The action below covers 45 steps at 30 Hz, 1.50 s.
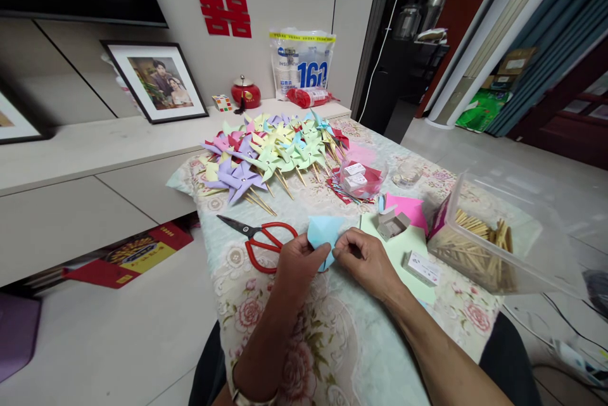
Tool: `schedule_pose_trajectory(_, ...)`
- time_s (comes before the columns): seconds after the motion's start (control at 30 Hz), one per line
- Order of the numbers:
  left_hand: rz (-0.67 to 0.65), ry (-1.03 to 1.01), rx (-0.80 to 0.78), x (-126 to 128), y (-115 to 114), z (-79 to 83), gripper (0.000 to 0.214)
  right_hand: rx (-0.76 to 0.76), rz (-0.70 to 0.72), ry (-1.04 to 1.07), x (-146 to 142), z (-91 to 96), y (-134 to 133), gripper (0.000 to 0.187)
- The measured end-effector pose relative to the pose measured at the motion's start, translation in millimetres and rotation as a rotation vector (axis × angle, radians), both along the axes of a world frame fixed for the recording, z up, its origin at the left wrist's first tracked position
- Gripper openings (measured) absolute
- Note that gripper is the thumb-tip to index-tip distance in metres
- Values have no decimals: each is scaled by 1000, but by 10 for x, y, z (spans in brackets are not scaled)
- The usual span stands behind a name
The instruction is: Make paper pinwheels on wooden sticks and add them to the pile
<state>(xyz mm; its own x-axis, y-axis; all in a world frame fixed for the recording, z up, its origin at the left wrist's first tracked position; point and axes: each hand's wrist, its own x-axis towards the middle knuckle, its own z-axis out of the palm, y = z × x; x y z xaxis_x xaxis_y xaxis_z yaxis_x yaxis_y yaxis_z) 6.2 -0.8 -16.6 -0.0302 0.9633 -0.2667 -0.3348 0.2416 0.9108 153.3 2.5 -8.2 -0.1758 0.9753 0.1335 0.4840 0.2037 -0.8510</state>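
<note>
A light blue paper sheet (325, 228), partly folded, is held up over the front of the table. My left hand (304, 260) grips its lower left side, thumb on top. At the paper's right edge, the fingers of my right hand (361, 259) are pinched together on it. Red-handled scissors (266, 238) lie just left of my left hand, blades pointing away to the left. Several finished paper pinwheels (270, 146) on wooden sticks are heaped at the table's far side. The inner folds of the blue paper are hidden by my fingers.
To the right stands a clear plastic box (503, 247) of wooden sticks. A small white box (422, 268) and an opened small box (393, 223) rest on green paper (380, 247). A clear pink bowl (370, 185) holds small boxes. The flowered tablecloth (247, 336) covers the table.
</note>
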Motion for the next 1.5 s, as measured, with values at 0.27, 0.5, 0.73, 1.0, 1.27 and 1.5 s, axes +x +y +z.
schedule_pose_trajectory(0.27, -15, 12, -6, -8, 3, -26, 21, 7, 1, -2, 1, -5, -2, 13)
schedule_pose_trajectory(0.5, -11, 37, -15, -11, 1, -3, 17, 5, 19, 14, -5, -1, -8, 14)
schedule_pose_trajectory(0.73, -94, 10, -68, -98, -6, 14, 21, 126, -192, 257, 142, -1, 33, 17)
schedule_pose_trajectory(1.0, -417, 60, -81, -245, 49, 65, 23, -248, 115, 649, 207, 1, 88, 69)
schedule_pose_trajectory(1.27, -546, 202, -53, -330, 193, 195, 8, -399, 259, 564, 167, 92, 11, 81)
schedule_pose_trajectory(1.5, -645, 327, -44, -312, 259, 247, 3, -219, 214, 283, 183, 35, 36, 83)
